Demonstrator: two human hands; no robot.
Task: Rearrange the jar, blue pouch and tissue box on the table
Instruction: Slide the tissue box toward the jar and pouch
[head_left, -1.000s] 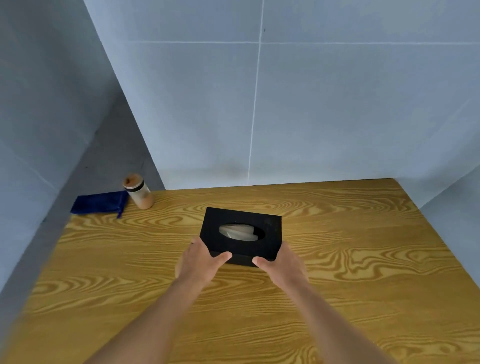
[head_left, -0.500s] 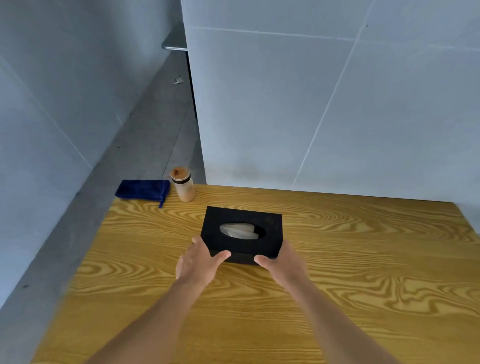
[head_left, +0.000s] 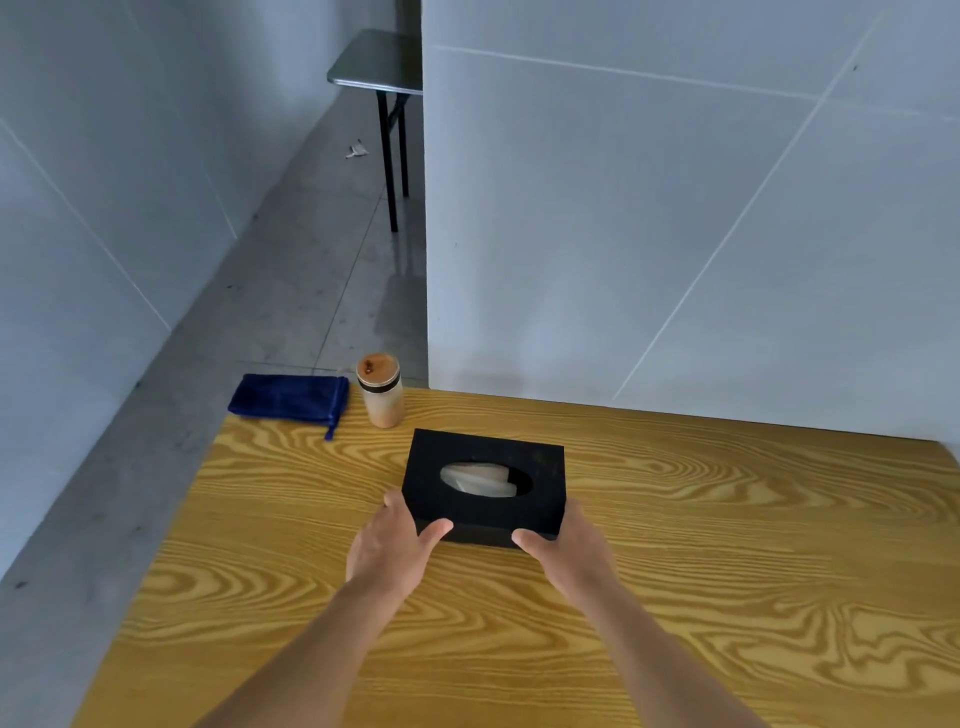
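Observation:
A black tissue box (head_left: 488, 457) with a white tissue in its oval opening sits on the wooden table (head_left: 727, 571). My left hand (head_left: 392, 548) grips its near left corner, thumb on top. My right hand (head_left: 571, 551) grips its near right corner the same way. A small jar (head_left: 382, 392) with a brown lid stands upright at the table's far left corner. Just left of the jar lies a flat blue pouch (head_left: 288, 397), partly over the table's far edge.
A pale wall panel (head_left: 675, 234) rises right behind the table's far edge. The table's left edge drops to a grey floor (head_left: 291, 291). A dark folding table (head_left: 379, 67) stands far back.
The view has swung left and the jar and pouch now sit nearer the middle of the frame. Both hands stay on the tissue box's near corners.

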